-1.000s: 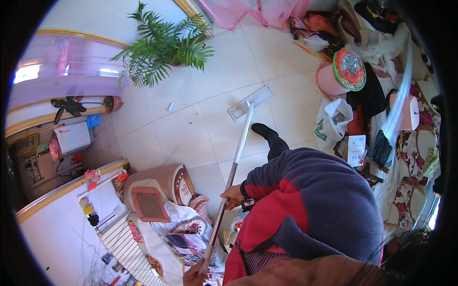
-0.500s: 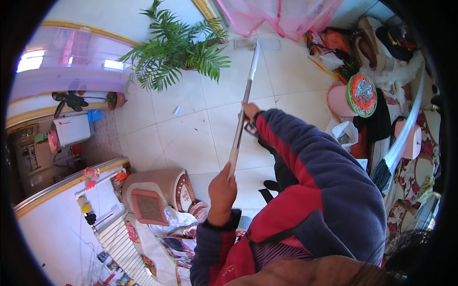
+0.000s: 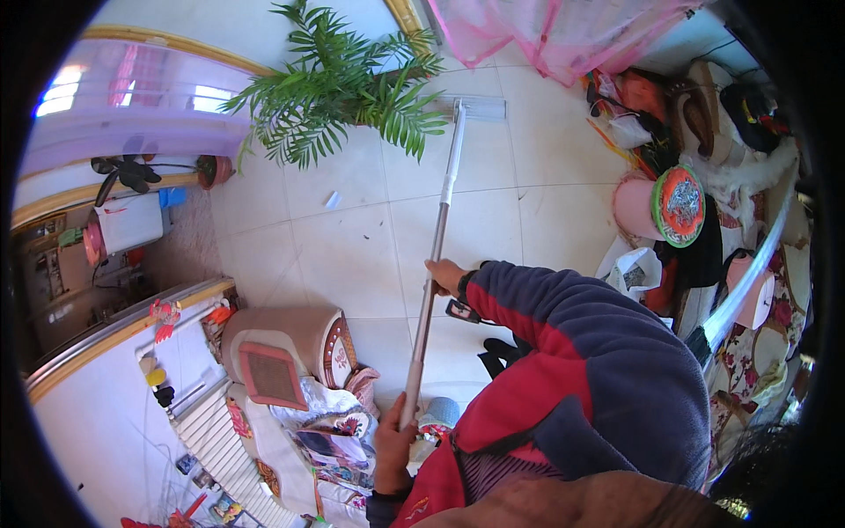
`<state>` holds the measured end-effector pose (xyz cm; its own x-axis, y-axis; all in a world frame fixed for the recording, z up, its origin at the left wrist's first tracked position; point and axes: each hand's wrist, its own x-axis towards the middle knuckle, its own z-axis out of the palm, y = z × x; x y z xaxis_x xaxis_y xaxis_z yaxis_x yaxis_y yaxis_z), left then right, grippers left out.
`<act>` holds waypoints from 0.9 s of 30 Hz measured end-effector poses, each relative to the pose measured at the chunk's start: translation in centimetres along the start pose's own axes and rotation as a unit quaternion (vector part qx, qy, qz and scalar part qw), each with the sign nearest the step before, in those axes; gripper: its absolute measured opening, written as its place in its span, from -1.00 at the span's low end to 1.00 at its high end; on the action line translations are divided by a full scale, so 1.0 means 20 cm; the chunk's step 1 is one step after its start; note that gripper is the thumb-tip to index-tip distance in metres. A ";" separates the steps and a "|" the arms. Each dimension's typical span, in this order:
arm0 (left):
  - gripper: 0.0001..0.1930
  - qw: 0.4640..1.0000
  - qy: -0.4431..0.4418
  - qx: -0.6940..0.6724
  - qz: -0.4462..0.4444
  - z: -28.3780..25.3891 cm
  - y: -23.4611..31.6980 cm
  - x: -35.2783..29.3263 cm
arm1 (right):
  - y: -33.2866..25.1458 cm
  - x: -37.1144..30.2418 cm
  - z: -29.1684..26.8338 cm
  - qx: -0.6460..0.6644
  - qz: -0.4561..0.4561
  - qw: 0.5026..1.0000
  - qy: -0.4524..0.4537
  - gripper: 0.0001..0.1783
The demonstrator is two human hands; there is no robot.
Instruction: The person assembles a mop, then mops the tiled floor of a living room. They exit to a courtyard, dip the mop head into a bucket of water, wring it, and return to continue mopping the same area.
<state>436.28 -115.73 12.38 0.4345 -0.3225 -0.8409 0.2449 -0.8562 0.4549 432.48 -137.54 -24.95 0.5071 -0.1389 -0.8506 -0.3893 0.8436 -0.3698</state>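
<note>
A flat mop with a long pole (image 3: pixel 437 238) slants across the tiled floor in front of me. Its wide, flat head (image 3: pixel 484 108) lies on the tiles at the far side, close by a leafy green potted plant (image 3: pixel 339 92). My right hand (image 3: pixel 447 276) is closed round the pole about halfway along. Lower down, near my body, my left hand (image 3: pixel 393 444) grips the thick pale end of the pole. A dark strapped device (image 3: pixel 461 311) hangs by my right wrist.
Left of me stands a brown armchair (image 3: pixel 286 352) with cloths beside it. To the right are a pink bucket (image 3: pixel 635 207) topped by a round basket (image 3: pixel 679 207), a white bag (image 3: pixel 635 271) and piled goods. A pink curtain (image 3: pixel 546 31) hangs at the back. A small pale scrap (image 3: pixel 333 200) lies on the tiles.
The mop has come back toward me, its head now nearer and angled differently. Both hands have moved down and toward my body, still gripping the pole.
</note>
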 end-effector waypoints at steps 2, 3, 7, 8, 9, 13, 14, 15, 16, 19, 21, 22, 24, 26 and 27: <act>-0.41 0.998 -0.002 0.033 0.045 -0.03 0.14 0.05 | -0.20 -0.05 0.04 0.055 -0.062 0.996 0.014 -0.48; -0.41 0.995 0.002 0.061 0.079 -0.01 0.20 0.10 | -0.32 -0.03 0.03 0.086 -0.053 0.994 0.032 -0.47; -0.43 0.952 0.045 0.204 0.225 0.09 0.33 0.27 | -0.59 0.06 -0.04 0.091 -0.064 0.994 0.014 -0.51; -0.43 0.951 0.053 0.231 0.198 0.11 0.32 0.26 | -0.60 0.06 -0.06 0.076 -0.059 0.995 0.027 -0.55; -0.44 0.948 0.052 0.242 0.201 0.12 0.30 0.24 | -0.56 0.04 -0.06 0.090 -0.058 0.994 0.018 -0.53; -0.41 0.960 0.036 0.216 0.176 0.18 0.17 0.09 | -0.36 -0.10 -0.05 0.079 -0.019 0.997 0.008 -0.56; -0.40 0.972 0.022 0.194 0.129 0.18 0.14 0.07 | -0.33 -0.11 -0.04 0.094 0.014 0.995 0.022 -0.57; -0.40 0.967 0.032 0.187 0.168 0.18 0.12 0.08 | -0.32 -0.11 -0.04 0.040 0.008 0.999 0.009 -0.56; -0.39 0.967 0.037 0.187 0.168 0.18 0.10 0.09 | -0.32 -0.09 -0.04 0.052 -0.022 0.998 -0.009 -0.56; -0.39 0.958 0.049 0.202 0.197 0.19 0.08 0.23 | -0.39 0.04 -0.07 0.021 -0.051 0.998 0.028 -0.54; -0.39 0.957 0.047 0.200 0.205 0.22 0.04 0.30 | -0.42 0.14 -0.10 -0.015 -0.078 0.996 0.050 -0.52; -0.39 0.961 0.040 0.190 0.197 0.25 0.01 0.32 | -0.41 0.16 -0.12 -0.085 -0.116 0.986 0.082 -0.50; -0.39 0.964 0.037 0.178 0.194 0.28 -0.10 0.29 | -0.33 0.18 -0.16 -0.231 -0.145 0.957 0.099 -0.46; -0.38 0.964 0.048 0.169 0.198 0.30 -0.24 0.24 | -0.19 0.15 -0.16 -0.325 -0.200 0.920 0.094 -0.41; -0.38 0.971 0.040 0.148 0.183 0.28 -0.32 0.21 | -0.10 0.12 -0.14 -0.367 -0.205 0.903 0.094 -0.39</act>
<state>431.59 -113.89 4.36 0.5148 -0.6052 -0.6072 -0.1934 -0.7720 0.6055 432.31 -141.05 -27.42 0.6116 -0.5051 -0.6089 -0.6376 0.1410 -0.7574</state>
